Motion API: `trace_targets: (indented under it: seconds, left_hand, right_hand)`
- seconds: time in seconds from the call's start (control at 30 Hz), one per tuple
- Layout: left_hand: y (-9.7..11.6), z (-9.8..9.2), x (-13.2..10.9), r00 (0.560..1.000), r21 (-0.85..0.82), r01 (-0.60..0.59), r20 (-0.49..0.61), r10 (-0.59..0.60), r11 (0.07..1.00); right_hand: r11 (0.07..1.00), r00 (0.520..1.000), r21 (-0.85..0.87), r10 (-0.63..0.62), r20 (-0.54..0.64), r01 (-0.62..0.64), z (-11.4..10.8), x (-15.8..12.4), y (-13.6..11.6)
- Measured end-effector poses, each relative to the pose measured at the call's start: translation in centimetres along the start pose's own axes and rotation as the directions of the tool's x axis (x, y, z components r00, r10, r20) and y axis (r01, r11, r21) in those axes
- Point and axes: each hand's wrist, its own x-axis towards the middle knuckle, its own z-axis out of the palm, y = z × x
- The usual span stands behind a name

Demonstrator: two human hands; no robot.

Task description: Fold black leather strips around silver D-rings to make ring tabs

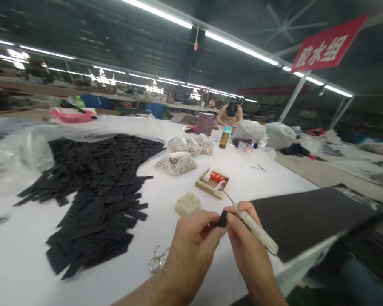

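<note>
My left hand [193, 242] pinches a small black piece [222, 219] between thumb and fingers at the front of the white table [166, 191]. My right hand [245, 242] touches the same piece and grips a thin white tool [257, 231] with a fine needle-like tip pointing up and left. A large spread of black strips [95, 187] covers the table to the left. A pale lumpy block [187, 203] lies just beyond my hands.
A small cardboard tray [211, 182] holds tubes. Clear bags of small metal parts [178, 161] and an amber bottle [224, 137] stand farther back. A dark sheet [306, 216] lies on the right. Small metal scissors [156, 258] lie near my left wrist. Another person [231, 113] works at the far end.
</note>
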Motion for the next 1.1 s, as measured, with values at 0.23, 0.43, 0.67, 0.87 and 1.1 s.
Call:
trace_targets:
  seconds: [0.23,0.43,0.67,0.87,1.1]
  left_hand:
    - [0.6,4.5,1.0,0.970,0.037,-0.196,0.151,0.189,0.980]
    - [1.0,6.5,1.5,0.952,0.041,-0.216,0.229,0.202,0.975]
    - [0.8,5.9,1.4,0.966,-0.027,-0.135,0.221,0.138,0.990]
    - [0.9,5.4,2.3,0.876,-0.420,0.349,0.464,-0.132,0.838]
    - [-0.5,6.3,2.6,0.674,-0.530,0.672,0.727,-0.132,0.517]
  right_hand:
    - [0.987,0.979,0.072,-0.132,-0.156,0.145,-3.3,-0.9,-3.0]
    - [0.971,0.952,0.072,-0.205,-0.228,0.226,-4.8,-1.4,-3.9]
    - [0.974,0.947,0.044,-0.207,-0.244,0.224,-4.5,-1.8,-3.2]
    - [0.967,0.944,-0.031,-0.255,-0.212,0.254,-4.2,-2.7,-3.4]
    - [0.922,0.906,-0.244,-0.357,-0.227,0.302,-4.6,-4.0,-3.7]
